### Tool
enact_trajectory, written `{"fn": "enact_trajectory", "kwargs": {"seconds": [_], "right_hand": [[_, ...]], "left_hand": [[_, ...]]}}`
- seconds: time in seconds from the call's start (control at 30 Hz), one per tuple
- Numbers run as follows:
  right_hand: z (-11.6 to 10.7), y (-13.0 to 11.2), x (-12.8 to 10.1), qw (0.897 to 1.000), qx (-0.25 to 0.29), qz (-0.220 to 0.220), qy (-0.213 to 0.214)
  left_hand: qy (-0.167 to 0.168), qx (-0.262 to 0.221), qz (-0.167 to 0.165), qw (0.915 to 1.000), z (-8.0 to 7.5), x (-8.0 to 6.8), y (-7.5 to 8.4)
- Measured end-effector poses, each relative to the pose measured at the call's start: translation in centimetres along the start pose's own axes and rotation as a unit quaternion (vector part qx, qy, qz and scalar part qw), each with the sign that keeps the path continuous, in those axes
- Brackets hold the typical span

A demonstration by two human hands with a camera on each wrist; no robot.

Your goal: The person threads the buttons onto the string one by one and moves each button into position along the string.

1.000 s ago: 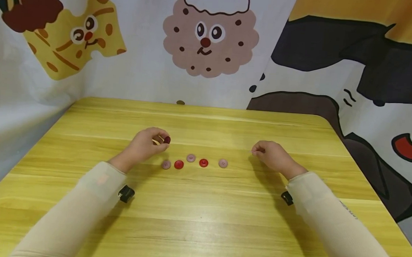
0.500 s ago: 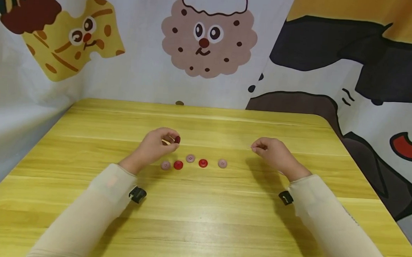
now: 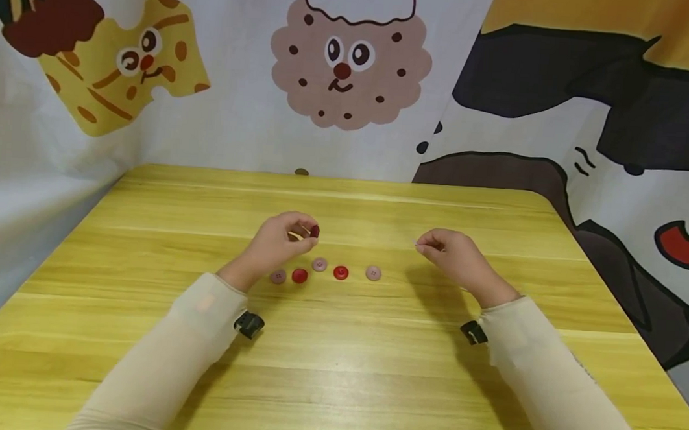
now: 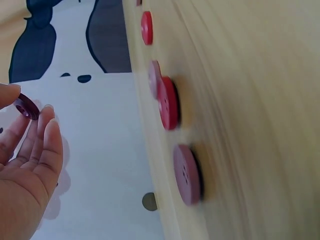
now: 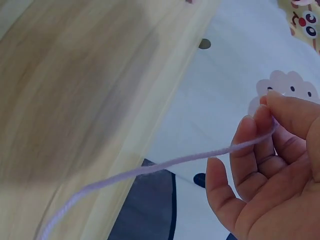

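Observation:
My left hand [image 3: 281, 241] pinches a dark red button [image 3: 315, 231] between thumb and fingertips, lifted just above the yellow wooden table [image 3: 336, 370]; the left wrist view shows the same button [image 4: 26, 107] at my fingertips. My right hand [image 3: 450, 253] pinches the end of a thin pale lilac cord [image 5: 165, 165], which runs down and off to the lower left in the right wrist view. Between the hands several buttons lie in a loose row: a mauve one [image 3: 278, 276], a red one [image 3: 300, 275], a mauve one [image 3: 319, 264], a red one [image 3: 341, 272] and a mauve one [image 3: 373, 273].
A cartoon-printed cloth [image 3: 340, 78] hangs behind the table and along both sides. The table's rounded far right corner [image 3: 546, 203] meets the cloth. Black straps [image 3: 249, 324] sit at both wrists.
My left hand has carried the dark red button to the right, towards my right hand. My right hand has shifted slightly left and up. The buttons on the table have not moved.

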State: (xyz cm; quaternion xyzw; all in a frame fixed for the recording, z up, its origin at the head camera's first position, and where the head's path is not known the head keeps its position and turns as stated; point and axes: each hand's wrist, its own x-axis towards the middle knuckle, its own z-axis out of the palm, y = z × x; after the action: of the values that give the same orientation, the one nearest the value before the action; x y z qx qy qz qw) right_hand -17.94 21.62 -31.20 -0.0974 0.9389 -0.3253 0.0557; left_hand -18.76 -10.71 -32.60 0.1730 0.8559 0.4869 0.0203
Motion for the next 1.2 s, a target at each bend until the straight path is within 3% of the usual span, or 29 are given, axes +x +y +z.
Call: {"fn": "enact_trajectory", "kwargs": {"seconds": [0.23,0.53,1.2], "right_hand": [[0.1,-0.7,-0.3,1.0,0.006,-0.024,0.015],[0.0,-2.1,-0.8,0.998,0.029,-0.046,0.027],[0.2,-3.6,-1.4,0.995,0.051,-0.065,0.063]], "left_hand": [[0.012,-0.031,0.011,0.9994,0.6,0.0,0.4],[0.02,-0.084,-0.015,0.9962,0.9,-0.1,1.3],[0.03,-0.158,-0.016,0.9868,2.5,0.3,3.0]]}}
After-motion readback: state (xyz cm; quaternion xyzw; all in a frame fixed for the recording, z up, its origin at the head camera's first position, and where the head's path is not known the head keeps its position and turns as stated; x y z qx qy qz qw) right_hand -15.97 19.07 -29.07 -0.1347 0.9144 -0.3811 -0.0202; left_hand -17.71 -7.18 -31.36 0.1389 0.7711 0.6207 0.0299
